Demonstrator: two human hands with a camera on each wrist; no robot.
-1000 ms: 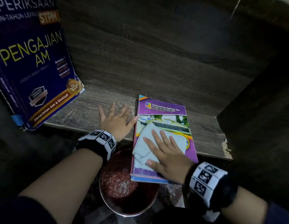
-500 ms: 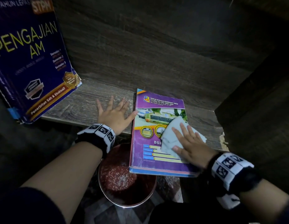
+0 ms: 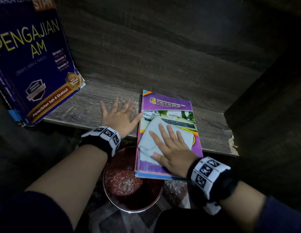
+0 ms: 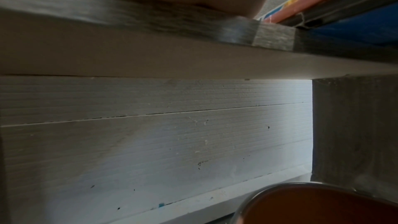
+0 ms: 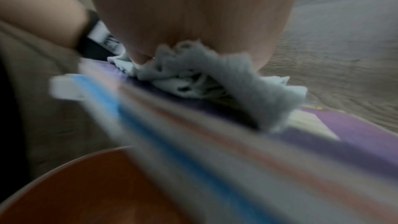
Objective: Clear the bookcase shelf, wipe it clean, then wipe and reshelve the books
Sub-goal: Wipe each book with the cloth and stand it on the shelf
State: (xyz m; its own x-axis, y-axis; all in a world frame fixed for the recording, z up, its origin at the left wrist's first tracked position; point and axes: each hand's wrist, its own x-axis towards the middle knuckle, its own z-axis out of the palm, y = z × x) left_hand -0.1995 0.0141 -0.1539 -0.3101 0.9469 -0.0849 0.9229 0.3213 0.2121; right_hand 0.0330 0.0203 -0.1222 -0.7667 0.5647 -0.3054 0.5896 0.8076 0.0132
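Note:
A purple book tops a small stack lying flat on the wooden shelf, its near end jutting over the front edge. My right hand lies flat with straight fingers on a pale grey cloth, pressing it onto the purple cover. The right wrist view shows the cloth bunched under my palm. My left hand rests open and spread on the bare shelf, thumb against the stack's left edge. A dark blue book leans at the shelf's left end.
A round metal basin with a dark red inside sits on the floor below the shelf edge, under the stack's near end. The shelf's right side panel closes the space. The shelf's front right corner is chipped.
My right hand slid the cloth from the cover's right side back toward the left and centre. The left hand stayed flat on the shelf.

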